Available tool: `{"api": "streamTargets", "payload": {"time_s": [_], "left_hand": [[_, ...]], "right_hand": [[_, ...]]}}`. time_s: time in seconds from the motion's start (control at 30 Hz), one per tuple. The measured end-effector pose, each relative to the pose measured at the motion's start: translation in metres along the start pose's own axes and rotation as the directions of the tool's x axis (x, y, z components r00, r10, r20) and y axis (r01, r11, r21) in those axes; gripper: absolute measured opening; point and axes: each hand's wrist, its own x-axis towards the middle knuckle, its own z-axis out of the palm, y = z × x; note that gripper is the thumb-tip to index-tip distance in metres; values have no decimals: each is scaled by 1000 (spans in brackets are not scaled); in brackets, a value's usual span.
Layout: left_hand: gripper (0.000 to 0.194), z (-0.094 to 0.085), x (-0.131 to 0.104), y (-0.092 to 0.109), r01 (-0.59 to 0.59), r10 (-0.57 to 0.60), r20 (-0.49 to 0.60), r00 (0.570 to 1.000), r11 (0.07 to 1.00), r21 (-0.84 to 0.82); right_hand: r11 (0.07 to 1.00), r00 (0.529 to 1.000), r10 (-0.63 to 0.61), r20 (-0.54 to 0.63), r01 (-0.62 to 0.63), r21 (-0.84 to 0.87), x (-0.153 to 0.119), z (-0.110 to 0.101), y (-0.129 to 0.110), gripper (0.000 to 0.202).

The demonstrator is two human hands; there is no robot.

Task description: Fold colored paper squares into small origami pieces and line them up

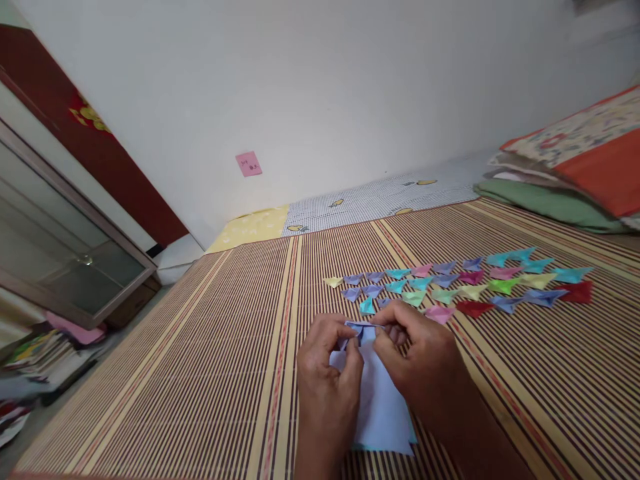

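Between my two hands is a small piece of folded blue-purple paper (361, 328). My left hand (330, 367) pinches its left side with thumb and fingers. On the other side, my right hand (417, 350) grips the right end between thumb and curled fingers. Just below the fold, pale blue paper sheets (383, 400) lie on the striped mat, with a turquoise edge showing beneath. Beyond my hands stand rows of several folded paper boats, among them a dark red boat (474, 308), a green boat (504, 286) and a pale yellow boat (334, 282).
The striped bamboo mat (215, 347) covers the bed. Folded bedding (560, 200) and an orange cushion (600, 163) are piled at the right. A pink note (249, 163) is on the wall. At left are a glass-door cabinet (65, 247) and stacked books (37, 357).
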Motion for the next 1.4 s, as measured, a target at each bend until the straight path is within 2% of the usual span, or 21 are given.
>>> {"api": "streamTargets", "payload": {"time_s": [0.37,0.5,0.6,0.67,0.77,0.9,1.07,1.13,1.2,1.3,1.4], "left_hand": [[18,5,2,-9,75,-72,56,996,995,-61],[17,9,2,-9,187,-180,76,981,978,-92],[23,7,4,-9,303,-281,123,952,923,-238],[25,3,5,-11,342,-308,147,940,865,-368],[25,-3,6,-16,385,-325,210,922,823,-417],[21,-5,5,-22,460,-347,358,867,833,-306],[21,-1,4,-26,492,-352,396,848,802,-340],[23,1,5,-28,503,-347,402,847,766,-400],[27,2,6,-31,528,-374,383,845,699,-482],[31,1,9,-33,529,-481,272,834,551,-646],[36,1,10,-31,475,-556,185,810,439,-763]], "right_hand": [[1000,999,-4,44,4,-13,2,-5,4,15],[1000,1000,-1,31,1,15,0,-2,7,15],[999,999,-29,36,29,13,1,-4,10,16],[997,994,-71,82,70,13,3,-8,12,16],[990,972,-141,190,139,24,8,-14,15,17],[968,925,-241,292,252,-1,8,-13,21,19],[936,881,-310,357,349,-47,3,-5,23,25],[933,879,-326,347,358,-28,3,-5,19,26],[945,904,-317,287,326,20,4,-8,15,23],[968,952,-246,184,231,97,5,-13,11,16],[971,957,-225,182,204,126,4,-12,9,8]]}}
